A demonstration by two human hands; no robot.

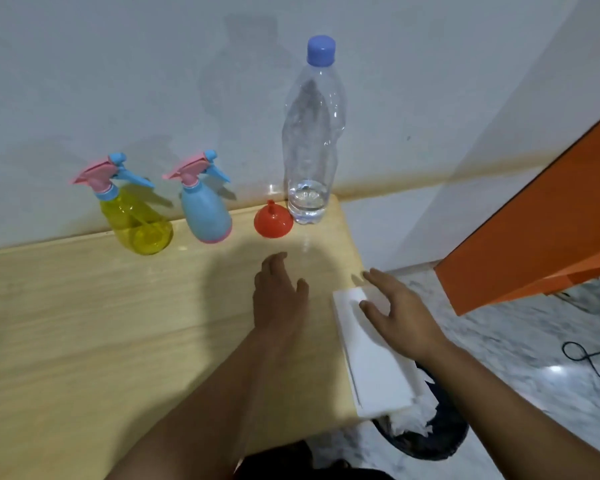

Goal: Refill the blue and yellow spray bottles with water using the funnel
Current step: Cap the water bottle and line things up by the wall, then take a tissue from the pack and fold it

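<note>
In the head view I see a wooden table [84,323] against a pale wall [118,64]. At the far edge of the table four things stand in a row. From left to right: the yellow sprayer [137,220], the blue sprayer [207,216], the red funnel [273,220] and the water bottle [310,140]. Both sprayers are upright with their pink and blue heads screwed on. The funnel lies with its wide mouth down and its spout up, just beside the foot of the bottle. The bottle is upright, has its blue cap on, and holds only a little water at the bottom.

My left hand [279,299] is over the table, near the funnel but apart from it. Its fingers are straight and relaxed, and it holds nothing. My right hand [400,313] is spread wide, and its fingers rest on a white box [371,368] at the near right edge of the table.

Under that edge, on the marble floor [516,341], stands a dark bin [440,445] with white paper in it. An orange panel [534,220] is at the right, and a black cable [589,355] lies on the floor.
</note>
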